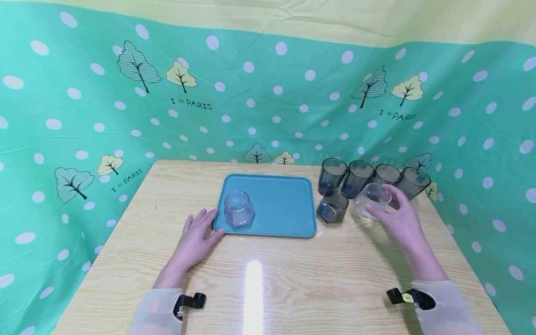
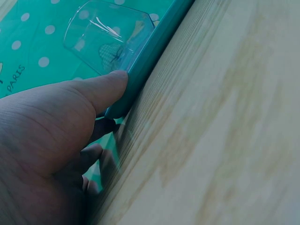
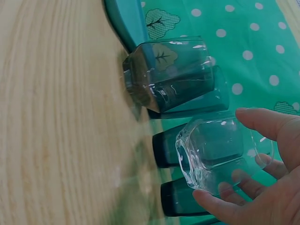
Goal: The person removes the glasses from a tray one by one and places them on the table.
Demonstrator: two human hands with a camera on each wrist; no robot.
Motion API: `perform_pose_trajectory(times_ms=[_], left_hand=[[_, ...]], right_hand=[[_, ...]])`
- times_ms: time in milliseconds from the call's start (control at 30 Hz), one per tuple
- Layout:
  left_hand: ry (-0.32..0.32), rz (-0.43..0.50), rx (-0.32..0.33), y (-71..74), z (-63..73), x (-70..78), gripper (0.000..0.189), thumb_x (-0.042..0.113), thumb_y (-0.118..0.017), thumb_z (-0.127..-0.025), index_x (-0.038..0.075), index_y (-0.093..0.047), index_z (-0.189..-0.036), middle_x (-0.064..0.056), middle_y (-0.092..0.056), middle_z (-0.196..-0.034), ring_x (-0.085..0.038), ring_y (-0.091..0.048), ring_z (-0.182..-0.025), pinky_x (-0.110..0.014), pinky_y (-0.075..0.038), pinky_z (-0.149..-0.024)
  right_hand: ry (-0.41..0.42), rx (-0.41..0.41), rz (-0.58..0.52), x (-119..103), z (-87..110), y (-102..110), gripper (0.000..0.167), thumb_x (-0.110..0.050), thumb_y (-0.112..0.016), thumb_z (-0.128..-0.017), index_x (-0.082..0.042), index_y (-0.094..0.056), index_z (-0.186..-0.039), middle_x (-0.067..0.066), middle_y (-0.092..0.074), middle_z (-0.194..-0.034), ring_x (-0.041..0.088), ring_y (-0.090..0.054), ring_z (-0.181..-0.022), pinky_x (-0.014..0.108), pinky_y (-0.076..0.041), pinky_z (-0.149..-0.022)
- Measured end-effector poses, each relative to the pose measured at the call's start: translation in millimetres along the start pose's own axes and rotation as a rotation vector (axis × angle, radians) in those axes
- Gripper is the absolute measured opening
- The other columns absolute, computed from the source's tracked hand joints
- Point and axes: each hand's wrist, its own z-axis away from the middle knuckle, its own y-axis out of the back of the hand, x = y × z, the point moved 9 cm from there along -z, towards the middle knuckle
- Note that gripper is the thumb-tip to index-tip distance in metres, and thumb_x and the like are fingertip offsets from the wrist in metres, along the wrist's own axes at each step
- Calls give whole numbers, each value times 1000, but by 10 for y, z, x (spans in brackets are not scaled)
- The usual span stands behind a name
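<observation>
My right hand [image 1: 399,218] grips a clear faceted glass [image 1: 371,200], thumb on one side and fingers round the other. In the right wrist view the clear glass [image 3: 218,150] is tilted, its thick base standing off the tabletop. Beside it stands a short smoky grey glass [image 1: 333,207]. My left hand [image 1: 196,239] rests at the near left corner of a blue tray [image 1: 280,207]; the thumb touches the front rim and the fingers lie along the left side. On the tray's left part stands a pinkish clear glass [image 1: 238,209].
Several tall dark glasses [image 1: 359,179] stand in a row at the table's back right, directly behind the held glass. The wooden table [image 1: 301,284] meets a green dotted curtain [image 1: 268,93] at the back and right.
</observation>
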Motion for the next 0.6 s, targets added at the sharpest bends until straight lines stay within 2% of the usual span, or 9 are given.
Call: perform_pose_trajectory(times_ms=[100, 200, 267, 333, 400, 433, 500, 600], left_hand=[[-1, 0, 0, 2, 2, 4, 72, 34, -72, -110, 0, -43, -167, -24, -49, -167, -48, -25, -164, -66, 1, -134], [-3, -4, 0, 2, 3, 5, 72, 34, -72, -110, 0, -43, -167, -24, -49, -167, -48, -25, -164, -66, 0, -134], [-4, -6, 0, 1, 4, 3, 72, 34, -72, -110, 0, -43, -167, -24, -49, -167, -48, -25, -164, -66, 0, -134], [-6, -5, 0, 0, 6, 7, 72, 34, -72, -110, 0, -44, -167, -24, -49, -166, -48, -25, -164, -66, 0, -134], [-6, -5, 0, 0, 5, 7, 72, 34, -72, -110, 0, -44, -167, -24, -50, -166, -48, -25, -164, -67, 0, -133], [-6, -5, 0, 0, 5, 8, 72, 34, -72, -110, 0, -44, -167, -24, -50, -166, -48, -25, -164, -67, 0, -133], [-5, -6, 0, 0, 5, 10, 72, 34, -72, -110, 0, -44, -167, -24, -50, -166, -48, -25, -164, -67, 0, -133], [-5, -9, 0, 3, 4, 13, 72, 34, -72, -110, 0, -43, -167, -24, -50, -167, -48, -25, -164, -67, 0, -133]], right_hand=[[7, -8, -11, 46, -18, -27, 103, -46, -85, -100, -21, -22, -178, 24, -31, -175, 55, -48, -147, 12, -54, -84], [14, -14, -4, 85, -38, -53, 102, -44, -84, -100, -19, -23, -178, 25, -32, -174, 56, -46, -148, 16, -55, -88], [17, -17, 4, 104, -46, -71, 101, -44, -84, -101, -18, -23, -177, 25, -33, -173, 55, -43, -150, 29, -58, -99], [17, -23, 8, 118, -47, -92, 101, -44, -84, -101, -18, -23, -177, 25, -34, -173, 54, -41, -152, 47, -56, -109], [17, -28, 5, 125, -42, -110, 100, -45, -84, -101, -17, -24, -177, 25, -36, -172, 53, -39, -153, 61, -50, -113], [18, -27, 2, 127, -41, -117, 100, -44, -84, -101, -16, -25, -176, 25, -37, -172, 53, -39, -153, 63, -49, -114], [19, -27, 1, 126, -36, -128, 99, -44, -84, -101, -15, -26, -176, 25, -38, -170, 52, -40, -152, 60, -50, -112], [26, -24, -1, 118, -34, -135, 97, -43, -84, -101, -13, -28, -175, 26, -40, -169, 52, -42, -151, 49, -52, -108]])
